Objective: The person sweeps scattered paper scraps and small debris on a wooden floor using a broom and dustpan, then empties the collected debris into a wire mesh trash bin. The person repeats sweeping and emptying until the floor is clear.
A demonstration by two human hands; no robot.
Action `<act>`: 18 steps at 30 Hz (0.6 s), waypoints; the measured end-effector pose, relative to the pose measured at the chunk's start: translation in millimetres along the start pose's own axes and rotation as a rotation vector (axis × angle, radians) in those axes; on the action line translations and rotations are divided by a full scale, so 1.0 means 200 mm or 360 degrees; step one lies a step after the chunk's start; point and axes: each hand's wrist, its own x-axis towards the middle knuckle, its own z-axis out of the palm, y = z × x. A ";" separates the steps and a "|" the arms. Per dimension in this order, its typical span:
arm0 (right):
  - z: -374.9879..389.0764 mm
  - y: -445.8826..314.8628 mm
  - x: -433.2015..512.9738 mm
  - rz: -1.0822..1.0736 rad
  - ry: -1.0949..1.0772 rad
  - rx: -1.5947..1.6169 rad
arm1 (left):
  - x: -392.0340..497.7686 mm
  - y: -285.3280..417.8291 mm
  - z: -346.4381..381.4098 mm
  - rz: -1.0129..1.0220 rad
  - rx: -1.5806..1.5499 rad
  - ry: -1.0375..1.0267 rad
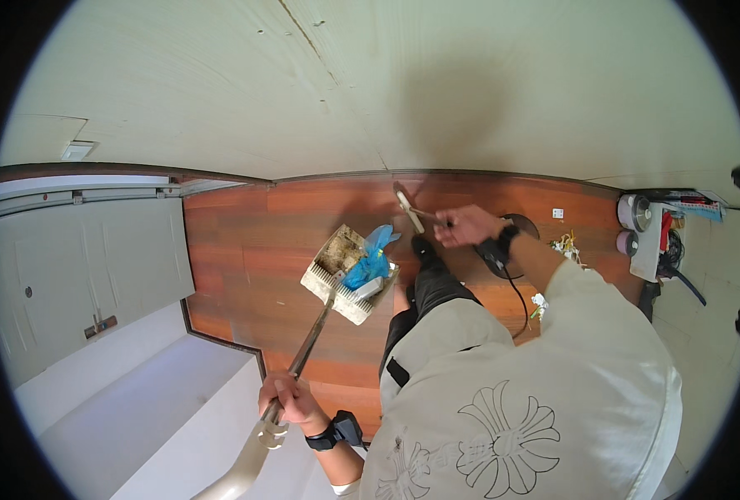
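My left hand [288, 397] is wrapped around the metal handle [310, 344] of a long-handled dustpan. The stained, cream plastic dustpan [312, 282], with a row of comb teeth, is over the wooden floor at the handle's far end. Inside it lie a crumpled blue plastic bag [366, 269] and a white object [370, 288]. My right hand [466, 226] grips a thin broom handle [426, 216]. Beyond it, the broom head [409, 209] is near the foot of the wall, seen narrow; its bristles are hard to make out.
White scraps lie on the floor [568, 246], with another small pile [539, 304] closer to me. A dark device [495, 256] with a black cable [523, 306] sits by my right forearm. Tape-like rolls [633, 212] and a cluttered white stand [648, 250] are right. A white door [89, 275] stands left.
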 end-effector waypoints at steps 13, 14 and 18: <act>-0.20 1.13 -0.24 -0.0285 0.0656 -0.1379 | -0.07 -0.14 -0.36 0.0093 -0.0472 -0.0410; -0.14 1.24 -0.34 -0.0160 0.1208 -0.1308 | -0.06 -0.14 -0.36 0.0120 -0.0530 -0.0462; 0.03 1.66 -0.84 -0.0318 0.1466 -0.1293 | -0.02 -0.09 -0.32 0.0052 -0.0530 -0.0572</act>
